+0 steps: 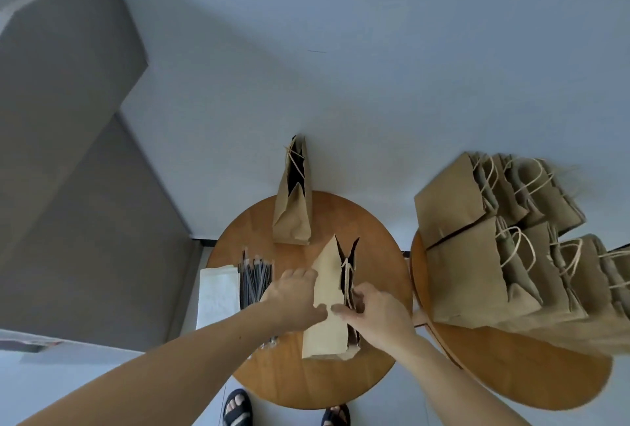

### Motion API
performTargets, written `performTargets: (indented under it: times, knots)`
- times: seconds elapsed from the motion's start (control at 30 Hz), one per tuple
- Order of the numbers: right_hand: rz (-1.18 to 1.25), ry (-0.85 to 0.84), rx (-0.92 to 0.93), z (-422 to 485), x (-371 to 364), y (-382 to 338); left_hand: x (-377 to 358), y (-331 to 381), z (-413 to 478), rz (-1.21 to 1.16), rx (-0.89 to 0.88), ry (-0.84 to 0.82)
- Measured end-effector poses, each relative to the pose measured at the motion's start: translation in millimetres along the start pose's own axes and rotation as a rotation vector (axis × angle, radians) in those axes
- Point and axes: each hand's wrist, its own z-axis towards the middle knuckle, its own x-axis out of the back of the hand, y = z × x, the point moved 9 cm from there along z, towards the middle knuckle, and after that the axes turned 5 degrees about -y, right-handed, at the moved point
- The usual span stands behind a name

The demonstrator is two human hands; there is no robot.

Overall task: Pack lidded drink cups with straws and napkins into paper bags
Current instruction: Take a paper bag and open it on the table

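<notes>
Grip closed from both sides on one upright paper bag (pixel 327 282), low in the centre of the frame, standing on a round wooden bench (pixel 289 381). We see the left hand (pixel 293 296) holding the bag's left side, thumb across its front. The right hand (pixel 378 313) pinches the open rim beside the twine handles. The bag's inside is dark, so we cannot tell its contents. Left of it lie wrapped straws (pixel 255 279) and white napkins (pixel 218 292). A second bag (pixel 289 217) stands at the bench's far edge. At right, another bench (pixel 528 374) carries many crowded bags (pixel 477 255).
</notes>
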Motion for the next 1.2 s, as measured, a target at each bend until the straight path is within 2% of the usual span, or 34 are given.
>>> performTargets:
  times: [0.1,0.23,0.37,0.5,0.63,0.8,1.03,1.2]
  knots:
    - [0.081,-0.111,0.076,4.1,-10.0,4.3,-14.3,14.2,-2.9,0.042,0.002,-0.064]
    - [0.139,-0.08,0.134,3.9,-8.0,17.3,-33.6,22.3,-3.5,0.011,0.049,-0.126]
    - [0.194,-0.045,0.182,5.5,-5.3,21.6,-33.0,23.6,-2.3,-0.05,0.131,-0.046]
    - [0.281,-0.084,0.148,10.4,-13.0,32.2,-29.4,25.5,-1.4,-0.156,0.2,0.002]
    - [0.204,-0.085,0.088,9.0,-17.5,41.1,-27.4,22.7,2.4,-0.14,0.327,0.042]
    - [0.001,0.018,-0.021,11.1,-0.6,50.6,-33.4,-8.0,2.5,-0.297,0.536,0.097]
    - [-0.197,0.039,-0.036,21.5,8.1,36.8,-44.0,1.9,10.4,-0.176,0.456,0.072]
    - [-0.236,0.085,-0.176,21.5,34.3,73.1,-27.9,-48.2,-8.6,-0.263,0.607,0.174]
